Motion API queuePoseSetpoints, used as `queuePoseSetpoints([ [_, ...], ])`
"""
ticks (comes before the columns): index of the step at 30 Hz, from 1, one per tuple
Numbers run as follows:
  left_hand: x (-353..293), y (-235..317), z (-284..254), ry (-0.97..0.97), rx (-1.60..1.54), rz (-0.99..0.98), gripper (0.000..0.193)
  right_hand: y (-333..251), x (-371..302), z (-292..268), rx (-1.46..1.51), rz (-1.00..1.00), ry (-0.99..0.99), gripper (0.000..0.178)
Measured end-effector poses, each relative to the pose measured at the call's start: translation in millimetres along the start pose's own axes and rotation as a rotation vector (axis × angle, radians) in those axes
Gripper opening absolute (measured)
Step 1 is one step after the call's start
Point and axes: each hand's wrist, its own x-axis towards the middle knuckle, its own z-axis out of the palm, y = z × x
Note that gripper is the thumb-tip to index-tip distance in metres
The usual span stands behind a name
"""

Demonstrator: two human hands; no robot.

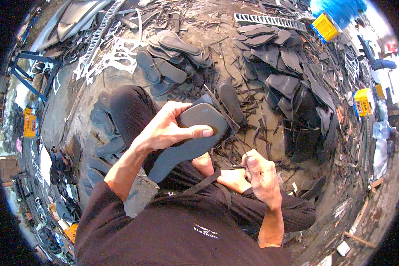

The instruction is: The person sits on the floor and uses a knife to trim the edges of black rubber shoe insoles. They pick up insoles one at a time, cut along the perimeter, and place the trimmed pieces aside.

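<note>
My left hand (166, 126) grips a grey shoe sole (181, 153) over my lap, with the thumb laid across its upper face. Darker rubber shows beyond the sole's far edge, and a thin strip (221, 107) sticks out along it. To the right, my right hand (260, 175) is closed in a fist around a thin dark strip (238, 141), which runs up toward the sole's right edge. Anything else inside that fist is hidden. Another dark band (201, 183) lies across my lap, left of the fist.
Ahead lies a pile of cut soles (170, 53), with a single sole (231, 102) nearer me. A large heap of dark sheets and soles (292, 84) stands at the right. More soles (103, 116) lie by my left knee. Scrap strips (264, 137) litter the floor.
</note>
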Motion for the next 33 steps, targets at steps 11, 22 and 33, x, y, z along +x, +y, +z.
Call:
queuePoseSetpoints([
  [11,-4,-6,26,-0.350,0.325,0.114,0.046,16,28,5,0.187,-0.075,-0.051,0.058],
  [22,4,-47,51,0.986,-0.721,0.152,0.035,11,34,73,0.139,-0.105,0.164,0.041],
  [33,-19,-49,58,0.830,-0.865,0.112,0.039,22,-3,86,-0.114,-0.116,0.117,0.042],
])
